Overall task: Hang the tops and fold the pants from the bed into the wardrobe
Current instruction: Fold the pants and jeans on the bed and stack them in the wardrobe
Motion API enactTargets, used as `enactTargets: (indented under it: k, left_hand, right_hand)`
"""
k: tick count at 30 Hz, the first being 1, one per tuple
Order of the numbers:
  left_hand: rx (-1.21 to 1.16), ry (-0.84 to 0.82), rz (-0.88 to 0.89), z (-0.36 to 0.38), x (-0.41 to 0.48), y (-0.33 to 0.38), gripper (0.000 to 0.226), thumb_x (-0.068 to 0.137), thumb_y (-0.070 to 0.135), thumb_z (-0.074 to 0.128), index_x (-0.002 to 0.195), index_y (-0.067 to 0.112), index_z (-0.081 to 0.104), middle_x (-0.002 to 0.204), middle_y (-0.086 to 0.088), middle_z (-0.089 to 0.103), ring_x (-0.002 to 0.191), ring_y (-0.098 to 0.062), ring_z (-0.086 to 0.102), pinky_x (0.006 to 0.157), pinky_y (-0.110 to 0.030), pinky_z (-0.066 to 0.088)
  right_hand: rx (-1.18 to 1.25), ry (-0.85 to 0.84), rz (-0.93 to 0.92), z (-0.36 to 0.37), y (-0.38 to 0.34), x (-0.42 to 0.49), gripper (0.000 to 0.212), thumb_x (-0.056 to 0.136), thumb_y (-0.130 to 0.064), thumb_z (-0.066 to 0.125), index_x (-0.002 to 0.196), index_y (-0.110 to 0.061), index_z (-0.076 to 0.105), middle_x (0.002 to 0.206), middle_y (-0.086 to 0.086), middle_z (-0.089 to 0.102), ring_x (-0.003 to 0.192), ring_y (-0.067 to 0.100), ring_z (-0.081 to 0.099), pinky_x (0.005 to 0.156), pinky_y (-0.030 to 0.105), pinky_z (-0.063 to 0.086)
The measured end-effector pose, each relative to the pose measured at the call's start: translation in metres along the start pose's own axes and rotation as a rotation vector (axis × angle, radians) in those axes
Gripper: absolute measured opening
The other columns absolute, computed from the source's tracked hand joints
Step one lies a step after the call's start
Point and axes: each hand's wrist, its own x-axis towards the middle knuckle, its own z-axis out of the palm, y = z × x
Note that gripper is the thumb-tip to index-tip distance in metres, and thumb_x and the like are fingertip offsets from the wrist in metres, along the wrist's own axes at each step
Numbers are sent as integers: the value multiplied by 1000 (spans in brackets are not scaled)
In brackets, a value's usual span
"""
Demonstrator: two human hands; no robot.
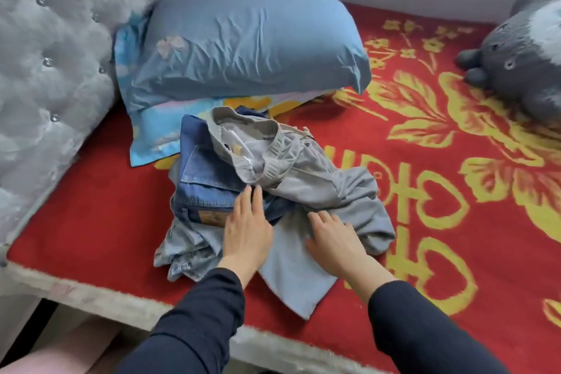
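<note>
The bed [425,191] is spread with a red cover patterned in yellow flowers and hearts. Near its front edge lies a crumpled heap of pants [318,188], denim and grey together, right against a patterned pillow [151,136] that bears a plain blue pillow [243,48]. A grey plush toy [522,61] sits at the far right.

We see soft, even, fairly bright light with no glare, a dim shadow just right of the pillow [243,48], the grey pants [306,182] in the middle fairly sharp, and the tufted headboard [51,70] at left smeared by blur and bowed by wide-angle distortion.
</note>
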Motion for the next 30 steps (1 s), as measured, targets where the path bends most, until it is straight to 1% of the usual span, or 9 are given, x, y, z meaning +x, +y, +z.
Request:
enactTargets:
  k: [3, 6, 9, 11, 15, 20, 24, 27, 30]
  left_hand:
    - [113, 110, 73, 6, 60, -25, 80, 75, 11, 63, 147, 2, 29, 153, -16, 30, 140, -30, 32, 105, -41, 39]
    - [270, 32, 89, 4, 103, -45, 64, 87, 12, 54, 146, 21, 32, 161, -7, 7, 148, -27, 2, 115, -45, 15]
    - [331, 139, 205, 6, 107, -54, 22, 79, 9, 68, 97, 20, 65, 128, -4, 60, 142, -23, 32, 111, -50, 18]
    - [265, 204, 323, 10, 99, -56, 11, 79, 10, 62, 80, 20, 64, 88, 3, 70, 117, -18, 59, 109, -48, 19]
    - [182, 177, 496, 4, 75, -58, 15, 85, 27, 51, 76, 22, 62, 71, 9, 63, 77, -14, 65, 106, -43, 25]
    - [289, -288, 374, -43, 89, -40, 31, 83, 8, 48, 111, 22, 54, 105, 6, 59, 114, -17, 51, 113, -55, -5]
    - [306, -484, 250, -81, 110, -7, 41, 98, 16, 29, 130, 27, 53, 128, 0, 59, 128, -24, 45, 111, -63, -8]
    - [-31, -615, 27, -98, 111, 4, 40, 102, 26, 26, 125, 37, 57, 143, 3, 48, 134, -24, 37, 112, -56, -1]
    - [-54, -656, -52, -112, 101, 9, 43, 101, 32, 21, 132, 22, 49, 146, -4, 41, 137, -26, 30, 112, -59, -3]
  right_hand:
    - [5, 17, -46, -2, 4, 52, 43, 96, -27, 43, 137, -17, 37, 133, 3, 46, 120, 26, 44, 90, 41, 39]
    - [13, 45, -94, 0, 2, 99, 61, 94, -24, 44, 150, -18, 19, 140, 5, 40, 124, 29, 42, 93, 43, 41]
    - [110, 93, -161, 1, -7, 126, 76, 91, -19, 46, 153, -32, 5, 136, 6, 42, 121, 30, 44, 94, 45, 44]
    - [158, 114, -207, 1, -13, 139, 74, 91, -18, 47, 152, -40, 10, 125, 7, 47, 114, 30, 48, 90, 44, 45]
    - [33, 192, -275, -4, -11, 139, 31, 88, -22, 55, 119, -20, 54, 101, 8, 56, 93, 33, 58, 66, 32, 32]
    - [24, 256, -441, -38, 8, 101, 19, 59, -21, 66, 60, -15, 48, 56, 2, 48, 45, 26, 50, 47, 25, 22]
    - [2, 345, -441, -88, 25, 72, 16, 54, -22, 57, 54, -16, 42, 50, 0, 44, 41, 24, 44, 43, 24, 20]
    - [-31, 466, -432, -125, 41, 49, 17, 56, -26, 47, 54, -21, 31, 48, -1, 42, 40, 26, 44, 40, 23, 23]
    - [-32, 544, -413, -157, 52, 20, 18, 57, -24, 47, 54, -21, 29, 48, -3, 41, 40, 24, 40, 40, 23, 25]
